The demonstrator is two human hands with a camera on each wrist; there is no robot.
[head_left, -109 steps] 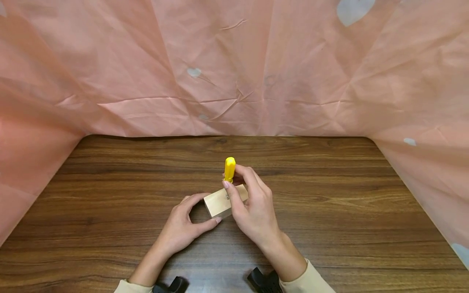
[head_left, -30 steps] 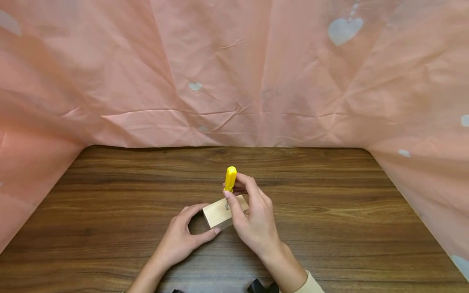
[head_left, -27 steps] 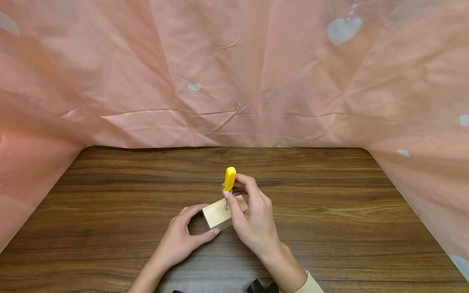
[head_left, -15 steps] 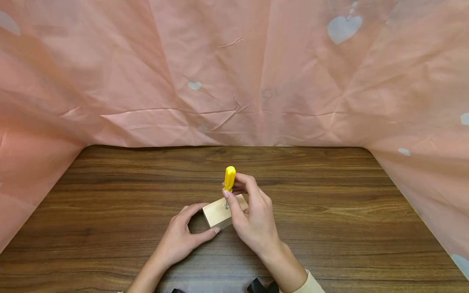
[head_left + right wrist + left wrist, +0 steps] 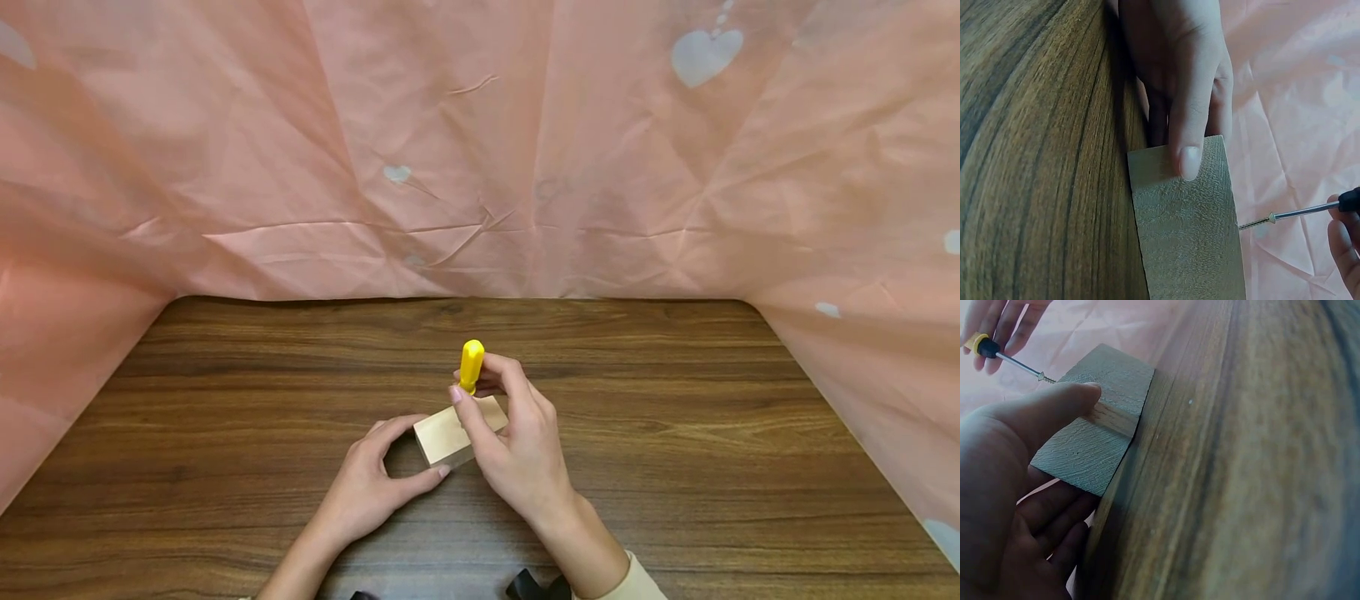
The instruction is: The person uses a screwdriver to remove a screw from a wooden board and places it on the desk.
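A pale wooden block (image 5: 441, 437) lies on the brown table, its left end held between the thumb and fingers of my left hand (image 5: 372, 477). From the block's top face stands a screw (image 5: 1256, 223), its tip in the wood and much of its thread exposed. My right hand (image 5: 527, 457) pinches a screwdriver (image 5: 472, 363) with a yellow handle and black collar, held nearly upright. In the right wrist view the screwdriver's shaft (image 5: 1307, 211) meets the screw head. From the head camera, my right thumb covers the screw.
The wood-grain table (image 5: 712, 450) spreads out around both hands. Pink cloth (image 5: 480, 150) with pale hearts hangs behind and along the sides. A black object (image 5: 528, 586) shows at the bottom edge near my right forearm.
My right thumb has shifted left and forward across the screwdriver, now hiding the screw from the head camera. The left hand and block stay put; the head view has tilted up slightly since the earliest frame.
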